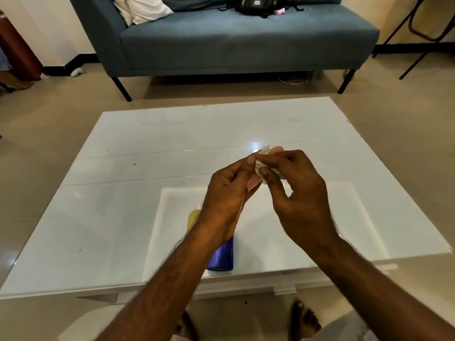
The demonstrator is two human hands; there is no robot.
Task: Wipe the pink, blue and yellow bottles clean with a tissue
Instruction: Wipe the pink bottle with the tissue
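Note:
My left hand (227, 193) holds the pink bottle (253, 184) above the white table (123, 193); only small pink parts show between the fingers. My right hand (298, 190) presses a crumpled white tissue (262, 166) against that bottle. Under my left wrist the blue bottle (221, 257) lies on the table near its front edge. The yellow bottle (193, 217) lies just left of it, mostly hidden by my left forearm.
A grey-blue sofa (234, 45) stands beyond the table with a white pillow (145, 8) and a black backpack (258, 4) on it. A dark folding frame (423, 33) leans at the far right. My bare feet (305, 318) show below the table's front edge.

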